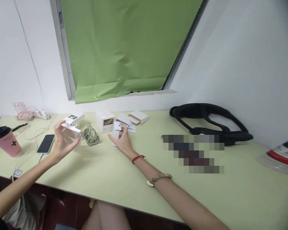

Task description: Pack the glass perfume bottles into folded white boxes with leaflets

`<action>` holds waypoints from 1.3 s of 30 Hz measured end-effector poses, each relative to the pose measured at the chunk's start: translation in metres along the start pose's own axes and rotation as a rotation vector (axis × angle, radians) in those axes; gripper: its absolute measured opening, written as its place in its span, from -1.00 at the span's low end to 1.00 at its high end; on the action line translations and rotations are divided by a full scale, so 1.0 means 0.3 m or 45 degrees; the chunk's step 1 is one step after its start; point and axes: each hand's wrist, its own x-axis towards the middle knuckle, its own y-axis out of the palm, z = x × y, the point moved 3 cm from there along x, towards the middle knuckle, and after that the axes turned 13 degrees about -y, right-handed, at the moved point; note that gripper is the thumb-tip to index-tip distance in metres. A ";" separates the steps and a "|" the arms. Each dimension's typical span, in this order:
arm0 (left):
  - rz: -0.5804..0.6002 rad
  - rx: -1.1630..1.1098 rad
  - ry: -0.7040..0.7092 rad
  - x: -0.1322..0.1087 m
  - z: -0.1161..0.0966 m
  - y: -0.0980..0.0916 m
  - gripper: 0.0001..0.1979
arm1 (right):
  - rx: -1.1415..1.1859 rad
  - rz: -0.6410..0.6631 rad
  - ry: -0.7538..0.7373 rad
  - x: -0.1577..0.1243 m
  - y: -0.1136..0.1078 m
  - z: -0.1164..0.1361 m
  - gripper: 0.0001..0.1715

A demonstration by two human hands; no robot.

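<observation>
Raised a little above the table, an open white paper box (75, 128) is gripped between the thumb and fingers of my left hand (60, 145). Its open end faces me. The thumb and fingers of my right hand (124, 140) close on a small folded white card piece (116, 133), apparently a paper insert, low over the tabletop. Between my hands stand clear greenish glass bottles (91, 138) with shiny tops. Just behind them is an upright white box (102, 123) with a picture on its front. Another white box (77, 118) lies behind my left hand.
Loose white cartons (139, 117) and folded papers lie beyond my right hand. On the left are a phone (46, 144) with a cable, a pink cup (11, 143) and a power strip (42, 116). A black strap frame (206, 127) and a red-white package (283, 153) lie right.
</observation>
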 end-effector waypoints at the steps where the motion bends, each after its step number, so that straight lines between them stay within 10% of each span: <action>1: 0.018 -0.034 -0.018 -0.023 -0.004 0.020 -0.23 | -0.030 0.002 -0.003 -0.002 -0.009 0.007 -0.01; 19: 0.229 -0.307 0.069 -0.160 0.064 0.352 -0.21 | -0.067 0.201 0.018 -0.040 -0.049 0.068 -0.11; 34: 0.292 -0.344 0.095 -0.178 0.085 0.382 -0.05 | 0.042 0.195 -0.058 -0.047 -0.030 0.056 -0.14; 39: 0.032 -0.312 0.184 -0.178 0.079 0.376 0.09 | -0.006 0.159 -0.117 -0.045 -0.037 0.047 -0.18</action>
